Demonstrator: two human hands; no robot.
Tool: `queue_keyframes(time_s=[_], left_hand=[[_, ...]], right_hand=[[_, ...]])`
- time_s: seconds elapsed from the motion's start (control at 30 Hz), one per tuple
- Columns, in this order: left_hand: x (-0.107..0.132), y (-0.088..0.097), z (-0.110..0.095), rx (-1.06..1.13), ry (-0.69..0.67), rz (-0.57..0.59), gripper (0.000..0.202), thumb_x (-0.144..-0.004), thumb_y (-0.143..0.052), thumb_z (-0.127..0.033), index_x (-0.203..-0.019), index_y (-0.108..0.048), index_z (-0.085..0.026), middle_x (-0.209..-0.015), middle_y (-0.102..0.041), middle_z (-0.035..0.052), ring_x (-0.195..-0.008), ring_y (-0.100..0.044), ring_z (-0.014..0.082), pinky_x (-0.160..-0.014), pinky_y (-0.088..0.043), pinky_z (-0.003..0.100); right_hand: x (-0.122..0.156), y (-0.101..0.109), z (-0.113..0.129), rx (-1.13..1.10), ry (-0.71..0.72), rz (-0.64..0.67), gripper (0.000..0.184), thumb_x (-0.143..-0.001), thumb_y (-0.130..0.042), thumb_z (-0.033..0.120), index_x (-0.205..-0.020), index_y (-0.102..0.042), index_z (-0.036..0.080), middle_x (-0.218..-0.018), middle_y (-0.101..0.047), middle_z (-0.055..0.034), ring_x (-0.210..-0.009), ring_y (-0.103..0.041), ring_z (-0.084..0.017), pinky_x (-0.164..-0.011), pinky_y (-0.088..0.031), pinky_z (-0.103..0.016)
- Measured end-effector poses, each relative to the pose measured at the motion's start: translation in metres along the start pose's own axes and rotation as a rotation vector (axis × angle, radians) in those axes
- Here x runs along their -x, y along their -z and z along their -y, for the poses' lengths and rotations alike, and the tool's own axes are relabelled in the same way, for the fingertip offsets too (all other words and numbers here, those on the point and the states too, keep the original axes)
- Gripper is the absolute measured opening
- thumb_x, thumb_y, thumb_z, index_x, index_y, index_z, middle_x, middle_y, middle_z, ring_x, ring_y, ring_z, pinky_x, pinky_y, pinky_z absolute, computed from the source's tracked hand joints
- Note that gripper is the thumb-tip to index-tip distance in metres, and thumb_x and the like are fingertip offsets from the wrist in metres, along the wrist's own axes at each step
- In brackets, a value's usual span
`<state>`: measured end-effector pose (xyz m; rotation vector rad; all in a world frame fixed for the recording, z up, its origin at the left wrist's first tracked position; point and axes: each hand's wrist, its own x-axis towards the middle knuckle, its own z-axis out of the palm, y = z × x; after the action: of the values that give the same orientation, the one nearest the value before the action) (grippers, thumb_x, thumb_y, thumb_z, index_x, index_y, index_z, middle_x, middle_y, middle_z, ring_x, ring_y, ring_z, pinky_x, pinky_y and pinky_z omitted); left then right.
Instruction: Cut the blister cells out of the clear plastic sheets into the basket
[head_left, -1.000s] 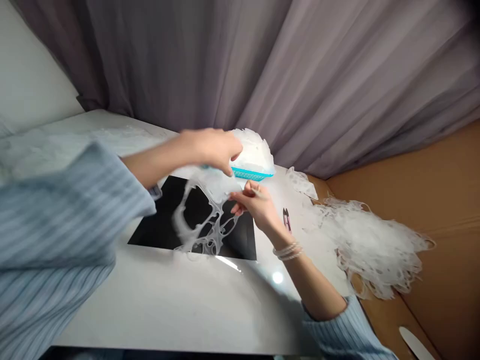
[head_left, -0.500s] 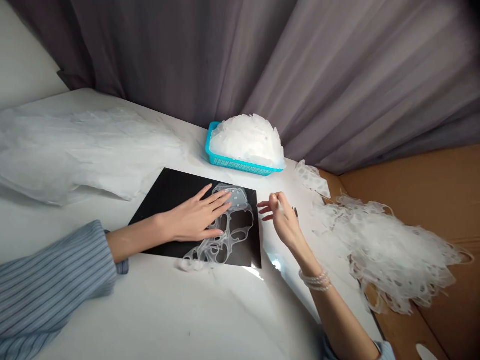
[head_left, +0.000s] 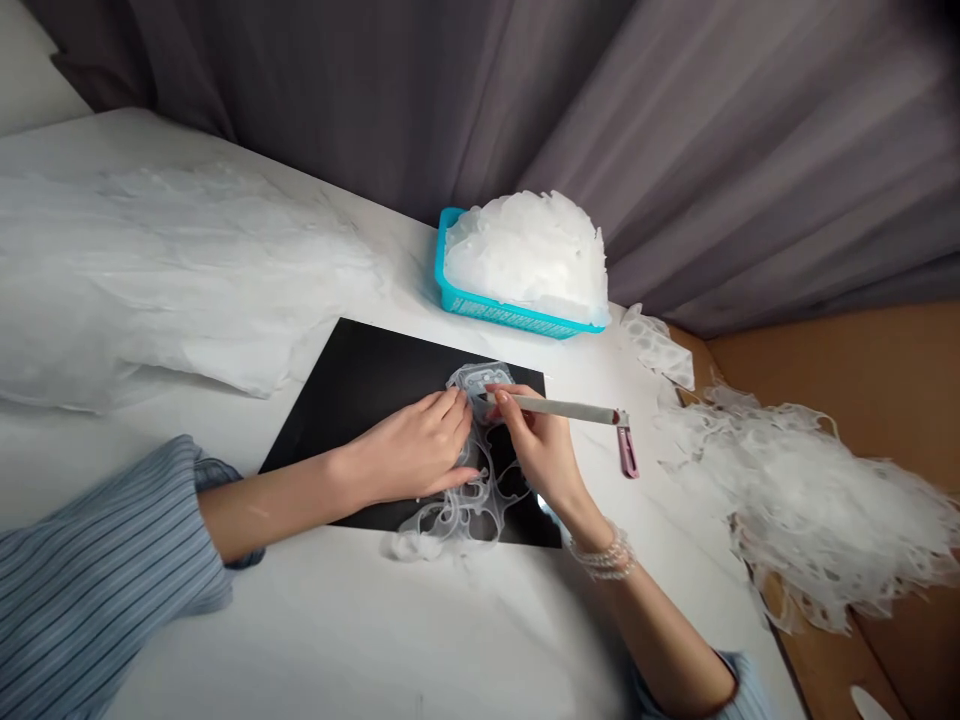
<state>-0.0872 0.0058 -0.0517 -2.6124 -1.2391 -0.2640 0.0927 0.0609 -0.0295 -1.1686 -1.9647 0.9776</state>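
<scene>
- While left hand [head_left: 405,460] lies open, pressing translucent film cutout [head_left: 480,378] onto black mat [head_left: 390,370]
- right hand [head_left: 540,450] grips slim grey stylus [head_left: 555,407], tip on the film

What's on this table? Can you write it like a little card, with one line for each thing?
Left hand: resting on a see-through lacy piece on a black mat
Right hand: holding a pen-like stick, its tip at the lacy piece
Near the hands: pink snips beside the mat
Basket: blue basket heaped with white scraps
Right side: big pile of white lacy scraps, partly over cardboard
Left side: crumpled white sheet
Behind: grey curtain
</scene>
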Motion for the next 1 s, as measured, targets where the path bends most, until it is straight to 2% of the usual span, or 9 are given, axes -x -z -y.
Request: queue_keyframes(time_s=[0.17,0.37,0.6,0.83,1.0], left_hand=[[0.002,0.007,0.015,0.037,-0.065,-0.038,0.054,-0.096,-0.045,-0.050,-0.110,-0.066,-0.002,-0.110,-0.070,0.0220,-0.110,-0.061,0.0336,-0.101,-0.042,0.045],[0.006,0.003,0.019,0.061,-0.076,-0.050,0.056,-0.095,-0.046,-0.051,-0.117,-0.063,-0.002,-0.121,-0.066,0.0203,-0.120,-0.057,0.0355,-0.110,-0.036,0.045],[0.007,0.002,0.018,0.070,-0.072,-0.045,0.058,-0.095,-0.046,-0.051,-0.119,-0.062,-0.001,-0.125,-0.064,0.0231,-0.122,-0.056,0.0357,-0.111,-0.036,0.046],[0.008,0.003,0.018,0.075,-0.074,-0.029,0.057,-0.094,-0.048,-0.050,-0.118,-0.063,0.000,-0.128,-0.061,0.0257,-0.124,-0.055,0.0361,-0.110,-0.038,0.045],[0.010,0.000,0.018,0.087,-0.081,-0.038,0.058,-0.094,-0.048,-0.049,-0.119,-0.062,0.001,-0.130,-0.060,0.0273,-0.125,-0.054,0.0357,-0.112,-0.036,0.045]], right_hand=[[0.003,-0.006,0.008,0.218,0.127,0.048,0.026,-0.099,-0.046,0.030,-0.097,-0.068,0.016,-0.088,-0.070,-0.0081,-0.078,-0.064,-0.018,-0.071,-0.050,-0.034],[-0.002,-0.008,0.011,0.325,0.241,0.082,0.022,-0.099,-0.045,0.023,-0.097,-0.066,0.016,-0.088,-0.070,-0.0075,-0.078,-0.064,-0.017,-0.072,-0.050,-0.033],[-0.006,-0.014,0.011,0.408,0.298,0.083,0.021,-0.099,-0.045,0.020,-0.099,-0.065,0.016,-0.092,-0.070,-0.0087,-0.081,-0.065,-0.017,-0.074,-0.051,-0.032],[0.014,-0.014,0.019,0.520,0.302,0.053,0.023,-0.099,-0.044,0.016,-0.090,-0.065,0.014,-0.080,-0.066,-0.0072,-0.068,-0.059,-0.015,-0.062,-0.047,-0.028],[0.018,-0.020,0.007,0.607,0.371,0.034,0.026,-0.100,-0.041,0.018,-0.101,-0.066,0.012,-0.084,-0.065,-0.0095,-0.071,-0.059,-0.018,-0.067,-0.051,-0.031]])
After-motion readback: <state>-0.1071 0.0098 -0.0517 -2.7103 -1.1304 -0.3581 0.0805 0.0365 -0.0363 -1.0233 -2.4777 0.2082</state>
